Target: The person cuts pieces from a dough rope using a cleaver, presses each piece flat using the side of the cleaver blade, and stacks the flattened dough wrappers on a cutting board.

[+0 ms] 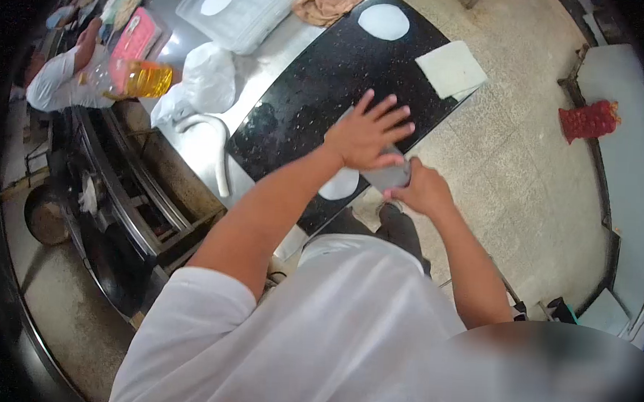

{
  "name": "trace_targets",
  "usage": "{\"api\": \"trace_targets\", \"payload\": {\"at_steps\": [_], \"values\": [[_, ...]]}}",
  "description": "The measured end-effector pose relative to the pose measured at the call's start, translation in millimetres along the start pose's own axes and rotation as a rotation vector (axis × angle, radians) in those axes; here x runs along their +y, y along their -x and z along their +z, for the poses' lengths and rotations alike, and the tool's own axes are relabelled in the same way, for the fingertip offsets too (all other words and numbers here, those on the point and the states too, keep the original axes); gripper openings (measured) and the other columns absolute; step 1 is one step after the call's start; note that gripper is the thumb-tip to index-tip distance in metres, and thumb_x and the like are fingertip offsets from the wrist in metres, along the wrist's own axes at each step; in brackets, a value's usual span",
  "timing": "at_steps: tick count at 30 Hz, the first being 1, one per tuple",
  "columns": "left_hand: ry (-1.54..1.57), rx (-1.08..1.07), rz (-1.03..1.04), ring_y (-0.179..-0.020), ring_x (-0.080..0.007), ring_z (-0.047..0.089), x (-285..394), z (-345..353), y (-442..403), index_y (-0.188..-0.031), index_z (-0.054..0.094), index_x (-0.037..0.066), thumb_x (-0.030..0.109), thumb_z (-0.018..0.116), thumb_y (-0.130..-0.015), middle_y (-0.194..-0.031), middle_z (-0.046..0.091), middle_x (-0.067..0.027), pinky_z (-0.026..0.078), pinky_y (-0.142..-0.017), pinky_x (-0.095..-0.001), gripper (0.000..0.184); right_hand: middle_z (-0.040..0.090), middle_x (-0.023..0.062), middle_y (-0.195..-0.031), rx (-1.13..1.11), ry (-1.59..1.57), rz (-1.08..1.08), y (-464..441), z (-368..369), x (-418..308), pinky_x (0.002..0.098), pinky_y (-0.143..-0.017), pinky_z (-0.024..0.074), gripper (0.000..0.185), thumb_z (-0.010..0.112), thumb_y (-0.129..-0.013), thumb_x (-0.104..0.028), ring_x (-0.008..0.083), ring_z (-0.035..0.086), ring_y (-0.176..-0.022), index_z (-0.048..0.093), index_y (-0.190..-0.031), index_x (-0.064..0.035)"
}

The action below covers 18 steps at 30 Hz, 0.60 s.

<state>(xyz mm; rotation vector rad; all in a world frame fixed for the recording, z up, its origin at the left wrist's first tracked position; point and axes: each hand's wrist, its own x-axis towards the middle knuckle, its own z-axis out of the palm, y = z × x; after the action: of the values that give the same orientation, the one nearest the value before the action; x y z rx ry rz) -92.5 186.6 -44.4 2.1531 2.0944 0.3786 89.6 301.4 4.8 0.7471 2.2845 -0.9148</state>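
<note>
My right hand [426, 188] is closed around the handle of a cleaver [389, 175], whose wide grey blade lies flat above the black speckled board [290, 105]. Spread wide, the fingers of my left hand [369, 136] reach over the blade and hide much of it; whether the palm presses on it I cannot tell. Beside the blade, nearer my body, lies a thin white round [339, 185], partly covered by my left wrist. Another white round [384, 22] rests at the board's far end. What is under the blade is hidden.
A folded white cloth [453, 69] lies on the board's right edge. Left of the board are a white plastic bag [208, 78], a curved white pipe [219, 152], a clear tub [237, 11], a brown cloth [329, 1] and a yellow oil bottle [148, 79]. Another person [70, 78] stands far left.
</note>
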Motion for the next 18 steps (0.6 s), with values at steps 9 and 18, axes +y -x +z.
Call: {"api": "trace_targets", "payload": {"at_steps": [9, 18], "values": [[0.068, -0.241, 0.130, -0.152, -0.0329, 0.027, 33.5, 1.5, 31.7, -0.146, 0.054, 0.024, 0.067, 0.051, -0.092, -0.160, 0.040, -0.0087, 0.009, -0.123, -0.0617, 0.069, 0.071, 0.0290, -0.101, -0.038, -0.352, 0.023, 47.2, 80.3, 11.4, 0.0511, -0.086, 0.0540, 0.067, 0.084, -0.076, -0.040, 0.0447, 0.069, -0.099, 0.055, -0.120, 0.0026], [-0.063, 0.232, 0.098, -0.149, -0.0325, 0.032, -9.4, -3.0, -34.3, -0.145, 0.055, 0.022, 0.060, 0.066, -0.087, -0.154, 0.046, -0.0072, 0.018, -0.120, -0.0618, 0.070, 0.070, 0.0295, -0.090, 0.297, -0.187, 0.056, 28.7, 33.3, 3.0, 0.0528, -0.075, 0.0540, 0.057, 0.080, -0.083, -0.034, 0.0472, 0.069, -0.088, 0.051, -0.117, 0.0015]]}}
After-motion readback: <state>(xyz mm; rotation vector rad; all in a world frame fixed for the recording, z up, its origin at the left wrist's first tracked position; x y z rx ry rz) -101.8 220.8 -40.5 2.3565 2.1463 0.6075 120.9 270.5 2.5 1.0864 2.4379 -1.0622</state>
